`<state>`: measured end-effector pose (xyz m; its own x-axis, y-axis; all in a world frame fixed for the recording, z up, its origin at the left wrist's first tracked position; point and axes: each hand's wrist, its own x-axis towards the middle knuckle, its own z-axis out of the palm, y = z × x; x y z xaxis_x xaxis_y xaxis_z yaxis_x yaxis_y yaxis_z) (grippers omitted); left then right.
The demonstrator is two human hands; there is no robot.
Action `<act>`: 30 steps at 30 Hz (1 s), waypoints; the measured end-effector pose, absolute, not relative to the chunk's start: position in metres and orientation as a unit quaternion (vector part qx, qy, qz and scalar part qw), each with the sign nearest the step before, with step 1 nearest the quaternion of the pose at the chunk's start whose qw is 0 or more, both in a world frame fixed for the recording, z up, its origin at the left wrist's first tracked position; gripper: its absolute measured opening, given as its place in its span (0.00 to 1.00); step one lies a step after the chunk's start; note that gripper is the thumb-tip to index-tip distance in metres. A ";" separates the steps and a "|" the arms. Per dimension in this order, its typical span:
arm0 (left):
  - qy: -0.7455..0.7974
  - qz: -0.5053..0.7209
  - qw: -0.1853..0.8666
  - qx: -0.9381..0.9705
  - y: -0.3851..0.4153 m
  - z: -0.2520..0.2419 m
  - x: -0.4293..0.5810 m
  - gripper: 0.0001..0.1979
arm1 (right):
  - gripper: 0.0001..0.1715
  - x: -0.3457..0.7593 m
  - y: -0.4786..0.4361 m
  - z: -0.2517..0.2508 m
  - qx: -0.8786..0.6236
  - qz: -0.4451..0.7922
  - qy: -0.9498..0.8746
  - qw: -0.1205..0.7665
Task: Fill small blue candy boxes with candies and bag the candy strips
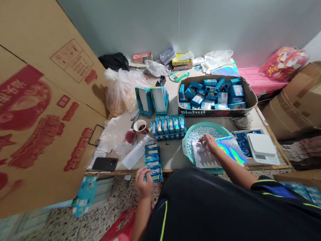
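My left hand [143,182] is at the near end of a narrow row of small blue boxes [152,157], its fingers curled against the row's edge. Whatever may be between those fingers is too small to see. Over a turquoise basin [186,151] of small pale pellets [204,131], my right hand [209,144] has its fingertips drawn together; I cannot make out what they hold. Beneath that hand, a sheet with a shiny rainbow part [230,149] lies across the basin's near side. A display tray of blue boxes [168,126] stands beyond the left row.
A cardboard carton [218,112] full of blue boxes is behind the basin. To its right sits a white scale [262,147]. A cup [141,126] with dark liquid, a paper sheet [137,152] and a phone [105,164] lie left. A large carton [35,101] borders the left side.
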<state>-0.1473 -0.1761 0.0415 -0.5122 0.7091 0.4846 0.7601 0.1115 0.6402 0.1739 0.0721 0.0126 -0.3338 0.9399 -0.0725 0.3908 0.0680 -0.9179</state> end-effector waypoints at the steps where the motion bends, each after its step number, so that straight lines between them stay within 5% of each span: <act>1: -0.745 -0.448 0.028 -0.493 -0.175 0.044 -0.146 0.10 | 0.42 0.172 0.071 0.021 -0.482 0.467 -0.678 0.300; 6: -0.752 -0.439 0.035 -0.490 -0.166 0.060 -0.131 0.09 | 0.35 0.139 0.058 0.080 -0.315 0.493 -0.756 0.295; 12: -0.736 -0.408 -0.047 -0.538 -0.143 0.080 -0.120 0.27 | 0.34 0.047 0.027 0.113 -0.126 0.554 -0.793 0.219; 19: -0.754 -0.446 -0.069 -0.477 -0.138 0.087 -0.137 0.15 | 0.41 -0.016 0.024 0.122 -0.025 0.553 -0.819 0.152; 25: -0.779 -0.441 -0.128 -0.427 -0.134 0.099 -0.141 0.16 | 0.40 -0.032 0.021 0.125 -0.044 0.615 -0.769 0.170; 30: -0.794 -0.461 -0.179 -0.354 -0.130 0.095 -0.145 0.17 | 0.27 -0.042 0.010 0.109 -0.158 0.680 -0.674 0.242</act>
